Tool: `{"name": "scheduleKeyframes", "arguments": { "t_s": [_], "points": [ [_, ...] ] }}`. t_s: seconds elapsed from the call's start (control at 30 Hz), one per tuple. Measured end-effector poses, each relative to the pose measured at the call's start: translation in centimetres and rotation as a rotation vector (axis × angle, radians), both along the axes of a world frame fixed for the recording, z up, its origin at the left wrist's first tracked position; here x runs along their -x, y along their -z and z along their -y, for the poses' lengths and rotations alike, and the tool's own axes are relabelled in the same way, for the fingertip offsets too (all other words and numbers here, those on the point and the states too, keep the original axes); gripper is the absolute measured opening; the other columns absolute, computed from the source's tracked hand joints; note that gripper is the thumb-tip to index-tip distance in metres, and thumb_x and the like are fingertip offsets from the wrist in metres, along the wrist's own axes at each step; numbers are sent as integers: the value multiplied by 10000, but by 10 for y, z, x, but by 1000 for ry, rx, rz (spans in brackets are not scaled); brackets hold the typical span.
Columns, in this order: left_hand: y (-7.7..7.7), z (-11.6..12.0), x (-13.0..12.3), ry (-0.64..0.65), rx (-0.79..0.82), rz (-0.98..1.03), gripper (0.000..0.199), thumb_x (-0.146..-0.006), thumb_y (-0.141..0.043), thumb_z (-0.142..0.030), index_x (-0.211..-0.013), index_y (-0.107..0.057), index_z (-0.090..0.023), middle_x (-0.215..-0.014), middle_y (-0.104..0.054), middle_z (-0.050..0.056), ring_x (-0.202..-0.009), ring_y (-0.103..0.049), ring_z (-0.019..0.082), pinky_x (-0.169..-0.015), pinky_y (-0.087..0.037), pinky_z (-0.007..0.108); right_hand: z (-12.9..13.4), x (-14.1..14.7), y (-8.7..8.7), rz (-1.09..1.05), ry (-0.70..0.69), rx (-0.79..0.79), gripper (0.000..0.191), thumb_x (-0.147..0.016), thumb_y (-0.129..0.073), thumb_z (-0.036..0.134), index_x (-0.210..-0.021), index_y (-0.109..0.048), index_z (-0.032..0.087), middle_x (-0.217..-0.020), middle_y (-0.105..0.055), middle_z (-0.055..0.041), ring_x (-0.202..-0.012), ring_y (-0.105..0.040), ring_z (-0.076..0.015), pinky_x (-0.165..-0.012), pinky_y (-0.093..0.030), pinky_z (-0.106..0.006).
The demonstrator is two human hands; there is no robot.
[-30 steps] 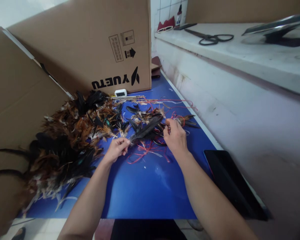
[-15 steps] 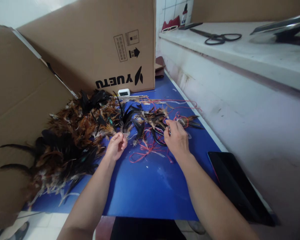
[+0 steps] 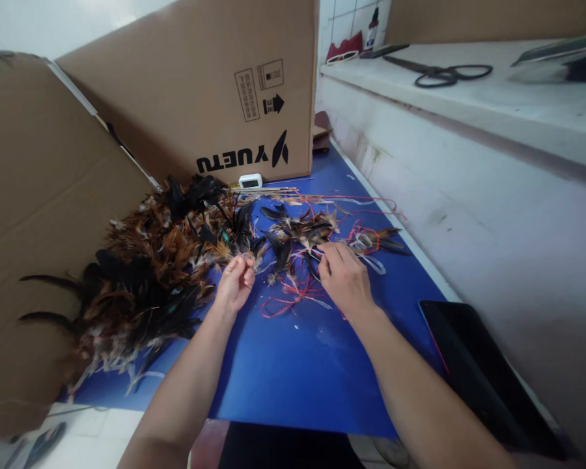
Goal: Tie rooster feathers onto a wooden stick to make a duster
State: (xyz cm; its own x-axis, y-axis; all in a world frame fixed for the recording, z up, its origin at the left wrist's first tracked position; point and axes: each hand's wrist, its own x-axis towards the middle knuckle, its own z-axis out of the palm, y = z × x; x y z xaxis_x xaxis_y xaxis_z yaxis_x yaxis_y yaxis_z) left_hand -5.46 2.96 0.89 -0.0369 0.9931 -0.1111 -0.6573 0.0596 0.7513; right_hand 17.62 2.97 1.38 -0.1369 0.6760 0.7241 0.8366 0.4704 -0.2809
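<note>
My left hand [image 3: 234, 283] is closed in a pinch on the pale quill ends of a few dark feathers [image 3: 243, 221], which point away from me. Beyond and left of it spreads a big pile of brown and black feathers [image 3: 161, 241]. My right hand [image 3: 346, 277] is closed, back upward, over a smaller heap of loose feathers [image 3: 297, 228]. What its fingers grip is hidden; a dark curved thing shows beside the fingertips. Tangled red string [image 3: 293, 299] lies between the hands.
A large cardboard box [image 3: 185, 98] stands behind the feathers. On the blue table [image 3: 293, 378] are a white digital display [image 3: 251, 181], a tied feather bundle [image 3: 385, 240] and a dark tablet [image 3: 488, 371]. Scissors [image 3: 439, 73] lie on the right ledge [image 3: 542, 111].
The view has shifted slightly, so everything sits further right. The dark feathers in my left hand have tipped lower toward the pile. My right hand has drawn slightly back toward me.
</note>
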Motion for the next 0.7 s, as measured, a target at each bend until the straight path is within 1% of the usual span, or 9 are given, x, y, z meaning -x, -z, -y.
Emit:
{"name": "scheduleKeyframes", "arguments": {
  "t_s": [0.23,0.33,0.43,0.57,0.7],
  "points": [
    [3,-1,1,-30,41,-14,293,-626,-784,-285,-793,-583,-152,-797,-623,5,-485,-443,17,-419,-369,127,2,3,0,0,-59,-17,211,-866,-408,93,-952,-590,155,-928,-624,-93,-909,-573,-221,-841,-454,-352],
    [3,0,0,-28,45,-20,303,-621,-786,-291,-804,-585,-157,-764,-586,-15,-514,-456,22,-429,-368,125,3,3,0,10,-72,-6,215,-864,-406,94,-946,-592,164,-930,-621,-91,-911,-576,-225,-830,-456,-362],
    [2,1,-1,-20,36,-33,298,-616,-788,-289,-763,-567,-154,-731,-550,-27,-522,-447,21,-439,-364,124,3,4,1,17,-88,0,221,-857,-409,88,-942,-599,162,-932,-623,-96,-916,-576,-227,-826,-461,-372],
    [2,2,-3,-12,28,-52,302,-616,-786,-285,-709,-531,-154,-713,-539,-33,-513,-434,20,-444,-359,132,3,4,0,25,-101,-7,214,-855,-415,86,-930,-604,154,-931,-625,-97,-911,-573,-220,-832,-460,-365],
    [3,2,-4,-16,22,-48,307,-617,-786,-270,-701,-512,-160,-690,-544,-37,-502,-437,24,-443,-354,135,4,5,-1,46,-107,-10,221,-854,-409,81,-943,-598,152,-938,-627,-93,-912,-568,-216,-826,-457,-354]
  ]
}}
